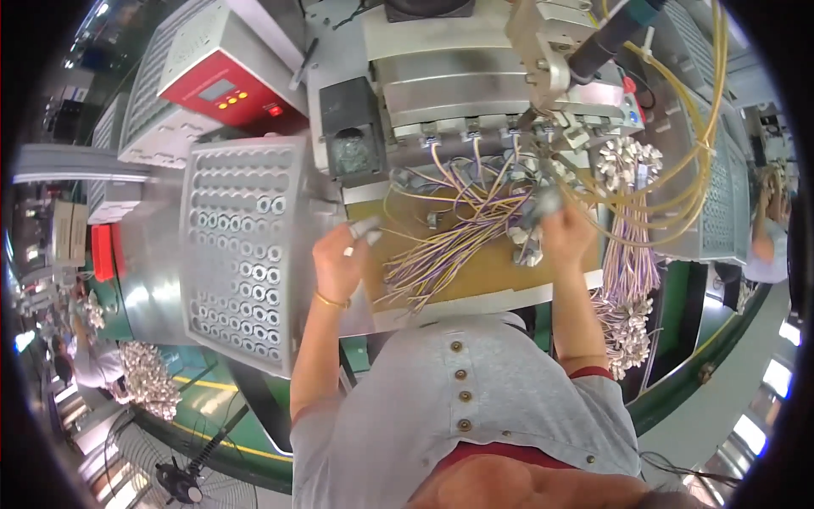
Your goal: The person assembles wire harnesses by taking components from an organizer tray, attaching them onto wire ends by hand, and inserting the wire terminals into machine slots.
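Observation:
My left hand (339, 259) is raised over the left end of a brown work board (475, 271), its fingertips pinching a small grey-white part (363, 229). Beside it stands a grey perforated tray (242, 246) with several metal rings in its holes. My right hand (566, 233) is closed on a grey connector piece (543, 204) at the end of a bundle of yellow and purple wires (449, 246) that fans across the board. Just beyond it is a row of terminals on a grey metal unit (475, 93).
A red and white control box (222, 89) stands at the back left. A powered screwdriver (606, 38) hangs above the unit, with yellow hoses (695, 170) looping right. Bunches of white-tipped wire harnesses (627, 314) hang at the right; another person (767, 237) stands far right.

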Demonstrator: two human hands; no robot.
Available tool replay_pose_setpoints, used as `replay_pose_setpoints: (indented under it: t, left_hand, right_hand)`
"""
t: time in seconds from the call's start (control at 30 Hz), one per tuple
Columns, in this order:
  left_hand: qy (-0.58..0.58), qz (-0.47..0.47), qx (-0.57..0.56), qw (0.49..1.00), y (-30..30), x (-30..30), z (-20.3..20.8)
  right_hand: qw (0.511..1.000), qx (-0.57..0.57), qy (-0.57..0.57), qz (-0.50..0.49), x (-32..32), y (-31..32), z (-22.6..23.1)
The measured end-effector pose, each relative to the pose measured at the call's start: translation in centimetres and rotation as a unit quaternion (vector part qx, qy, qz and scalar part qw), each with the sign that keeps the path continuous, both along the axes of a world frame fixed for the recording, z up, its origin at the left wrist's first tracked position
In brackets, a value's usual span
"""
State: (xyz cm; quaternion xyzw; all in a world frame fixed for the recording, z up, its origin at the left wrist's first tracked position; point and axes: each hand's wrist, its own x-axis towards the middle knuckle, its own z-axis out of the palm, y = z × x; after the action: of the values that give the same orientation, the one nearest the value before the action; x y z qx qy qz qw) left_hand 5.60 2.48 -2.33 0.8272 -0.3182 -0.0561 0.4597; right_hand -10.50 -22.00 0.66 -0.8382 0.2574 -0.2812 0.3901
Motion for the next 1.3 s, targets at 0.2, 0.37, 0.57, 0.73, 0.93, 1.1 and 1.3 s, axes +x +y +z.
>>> replay_pose_setpoints:
  t: [0.2,0.37,0.57,0.73,0.93,1.1,1.3]
  left_hand:
    - [-0.272,-0.148,-0.004,0.951,-1.4,-1.6,6.0]
    - [-0.282,-0.014,0.04,0.958,1.4,3.1,4.5]
    - [-0.424,0.22,0.304,0.824,8.6,10.0,-1.5]
    - [-0.172,0.253,0.257,0.917,7.0,8.9,1.4]
    - [0.361,0.022,-0.222,0.905,-0.5,-0.4,5.5]
    - [0.406,-0.077,-0.29,0.863,-3.0,-3.8,3.4]
    - [0.411,-0.1,-0.287,0.86,-4.0,-4.5,4.2]
  right_hand:
    - [0.958,0.04,-0.093,0.269,5.3,7.1,0.6]
    - [0.933,0.167,0.032,0.318,5.6,5.2,1.7]
    - [0.948,0.167,-0.005,0.272,6.1,4.6,1.5]
    - [0.95,0.177,0.009,0.257,6.1,4.1,1.7]
    - [0.941,0.224,-0.008,0.252,5.4,4.9,2.4]
    - [0.94,0.207,-0.004,0.271,4.7,5.2,2.5]
    - [0.921,0.308,-0.033,0.236,4.2,5.2,2.3]
